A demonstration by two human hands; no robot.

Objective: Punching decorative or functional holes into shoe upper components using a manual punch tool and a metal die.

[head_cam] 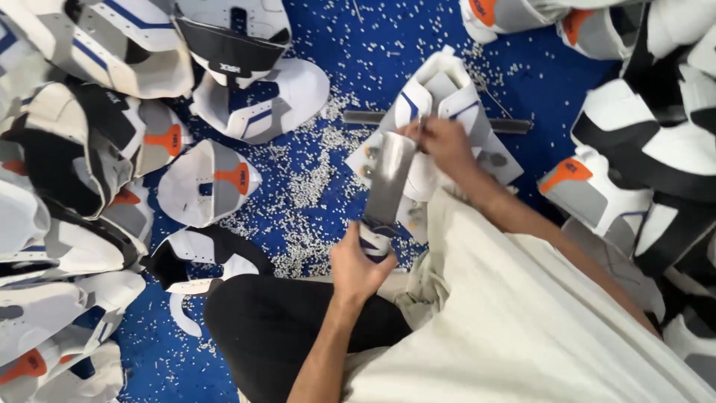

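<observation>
i see left hand (359, 263) clamped on metal tool (388, 179) | right hand (441, 142) pinching shoe upper (440, 89), centre frame | punched bits (313, 172) litter floor, piles wait left and right

Between the left hand (356, 267) and right hand (440, 142) runs a flat blade (388, 179) of dull grey metal, smooth with a faint sheen. Under the right hand lies a shoe upper (440, 93) of smooth white leather-like material; around both, blue cloth (388, 45) strewn with matt white granules (313, 179)
</observation>
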